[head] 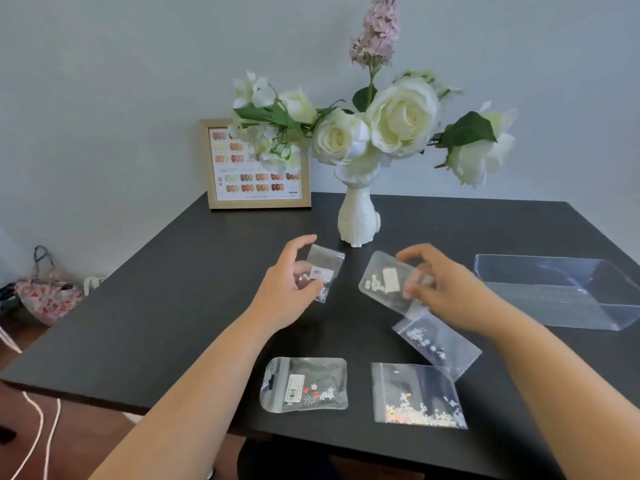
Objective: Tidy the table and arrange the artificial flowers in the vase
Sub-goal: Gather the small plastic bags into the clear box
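A white vase [358, 220] stands at the back of the black table [194, 306] and holds white roses [401, 119] and a pink flower spike [377, 29]. My left hand [287, 285] grips a small clear bag [323, 271] of white bits, lifted just in front of the vase. My right hand [440, 289] pinches a larger clear bag [384, 280] with a white label. Three more clear bags lie near the front edge: one with a barcode sticker [304, 384], one with glittery bits [415, 396], one tilted under my right wrist [436, 344].
A clear plastic tray [561, 292] sits on the table at the right. A framed colour chart [254, 164] leans on the wall at the back left. A floral bag [48, 292] and white cords [38, 427] are on the floor to the left.
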`<action>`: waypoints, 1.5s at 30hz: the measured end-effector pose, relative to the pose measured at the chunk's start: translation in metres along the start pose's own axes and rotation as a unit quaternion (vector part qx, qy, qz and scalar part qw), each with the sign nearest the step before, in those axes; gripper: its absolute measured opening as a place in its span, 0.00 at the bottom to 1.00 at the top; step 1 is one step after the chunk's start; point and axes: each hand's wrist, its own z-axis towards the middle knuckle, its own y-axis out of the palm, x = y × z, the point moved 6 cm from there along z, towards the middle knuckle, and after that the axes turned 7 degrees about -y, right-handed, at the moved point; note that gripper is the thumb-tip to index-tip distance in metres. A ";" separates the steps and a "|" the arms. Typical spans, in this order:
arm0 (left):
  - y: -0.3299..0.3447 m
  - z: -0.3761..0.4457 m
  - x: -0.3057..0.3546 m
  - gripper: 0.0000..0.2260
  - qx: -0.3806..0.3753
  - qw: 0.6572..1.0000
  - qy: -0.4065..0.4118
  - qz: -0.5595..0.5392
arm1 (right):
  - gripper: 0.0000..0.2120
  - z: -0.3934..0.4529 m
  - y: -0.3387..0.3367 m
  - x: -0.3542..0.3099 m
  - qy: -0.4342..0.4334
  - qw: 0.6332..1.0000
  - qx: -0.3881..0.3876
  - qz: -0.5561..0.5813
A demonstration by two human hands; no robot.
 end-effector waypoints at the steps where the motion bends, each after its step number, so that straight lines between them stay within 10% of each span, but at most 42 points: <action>1: 0.008 0.002 0.009 0.28 0.000 1.000 0.009 0.011 | 0.17 -0.006 -0.017 0.007 -0.005 1.000 0.023 -0.016; 7: 0.080 0.008 0.082 0.10 -0.072 0.982 0.129 0.117 | 0.11 -0.053 -0.119 0.063 0.001 0.944 0.244 -0.222; 13: 0.162 0.010 0.155 0.09 -0.113 0.957 0.256 0.077 | 0.14 -0.077 -0.130 0.110 0.061 0.938 0.187 -0.286; 23: 0.248 0.032 0.188 0.17 -0.109 0.943 0.242 0.203 | 0.21 -0.095 -0.150 0.153 0.130 0.926 0.183 -0.304; 30: 0.219 0.041 0.171 0.15 -0.108 0.955 0.206 0.186 | 0.15 -0.124 -0.137 0.112 -0.030 0.912 0.331 -0.240; 35: 0.151 0.021 0.135 0.04 -0.218 0.953 0.095 0.188 | 0.10 -0.114 -0.080 0.065 -0.128 0.967 0.159 -0.152; 45: 0.120 -0.061 0.067 0.30 -0.333 0.882 -0.018 0.333 | 0.34 -0.086 0.001 0.053 0.051 0.964 -0.009 -0.261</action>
